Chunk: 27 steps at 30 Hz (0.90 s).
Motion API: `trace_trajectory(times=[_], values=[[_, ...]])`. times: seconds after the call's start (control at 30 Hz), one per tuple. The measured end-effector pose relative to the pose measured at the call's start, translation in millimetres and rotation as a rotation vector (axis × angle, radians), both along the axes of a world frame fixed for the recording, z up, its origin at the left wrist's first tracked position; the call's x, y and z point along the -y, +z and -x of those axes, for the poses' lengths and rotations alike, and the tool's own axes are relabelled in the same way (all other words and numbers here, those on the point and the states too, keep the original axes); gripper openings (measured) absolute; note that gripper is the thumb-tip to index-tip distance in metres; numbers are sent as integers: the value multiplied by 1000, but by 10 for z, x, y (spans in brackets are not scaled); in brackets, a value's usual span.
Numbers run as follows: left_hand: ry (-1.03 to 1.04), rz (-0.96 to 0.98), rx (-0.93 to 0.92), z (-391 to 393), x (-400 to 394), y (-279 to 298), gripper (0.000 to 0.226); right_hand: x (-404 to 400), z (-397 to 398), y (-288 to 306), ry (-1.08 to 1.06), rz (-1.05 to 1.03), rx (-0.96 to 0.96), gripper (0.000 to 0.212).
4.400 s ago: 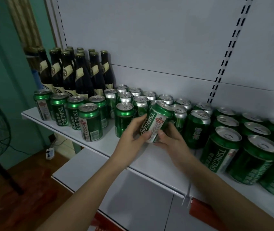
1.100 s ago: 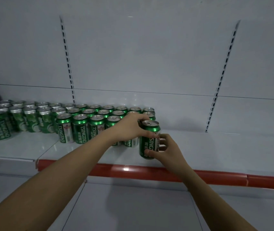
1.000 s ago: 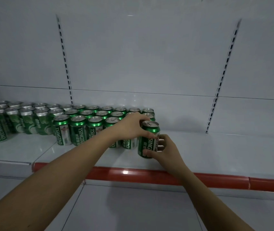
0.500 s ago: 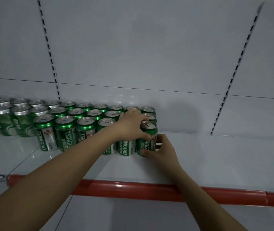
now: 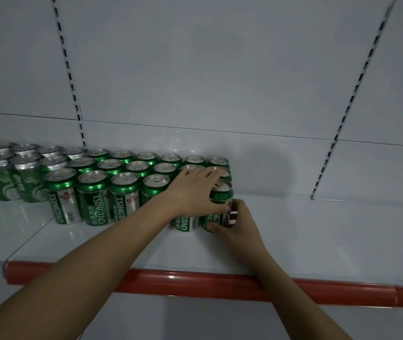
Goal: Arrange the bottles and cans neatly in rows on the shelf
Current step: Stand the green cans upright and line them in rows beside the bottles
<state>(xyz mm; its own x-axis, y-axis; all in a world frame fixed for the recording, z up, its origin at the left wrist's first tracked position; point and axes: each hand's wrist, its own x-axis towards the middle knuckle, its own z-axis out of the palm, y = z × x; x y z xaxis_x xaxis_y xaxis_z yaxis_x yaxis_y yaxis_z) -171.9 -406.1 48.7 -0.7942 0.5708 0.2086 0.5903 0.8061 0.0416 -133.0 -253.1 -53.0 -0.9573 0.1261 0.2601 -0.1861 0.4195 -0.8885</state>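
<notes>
Several green Tsingtao cans [image 5: 97, 197] stand in three rows on a white shelf [image 5: 318, 236]. The can at the right end of the front row [image 5: 221, 195] stands upright on the shelf, touching its neighbour [image 5: 185, 222]. My left hand [image 5: 193, 190] lies over the tops of the last two front cans, its thumb on the side of the end can. My right hand [image 5: 234, 222] grips that end can low on its right side, fingers curled round it.
Silver-topped cans with a different green pattern [image 5: 1, 177] fill the shelf's left end. A red price strip [image 5: 195, 283] runs along the front edge. The white back panel has slotted uprights [image 5: 352, 99]. Bare shelf extends right of the cans.
The can went from the left part of the shelf to the right end of the front row. In the last second it slid back and left against its neighbour.
</notes>
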Motion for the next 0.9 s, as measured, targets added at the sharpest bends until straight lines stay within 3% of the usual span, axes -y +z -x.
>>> trace_trajectory(times=[0.27,0.47,0.6,0.73,0.9], values=[[19,-53,-189,-192,66,37,79,-38,-149,154,29,10,72,68],[162,-135,-210,-574,184,163,59,-16,-426,501,-176,137,-173,13],[268,-171,-172,-793,377,175,44,203,-529,755,-21,-9,-194,32],[353,-157,-176,-935,717,223,36,531,-632,920,90,-253,-206,36],[402,-233,-113,-1073,1206,276,24,922,-764,1093,210,-382,-177,41]])
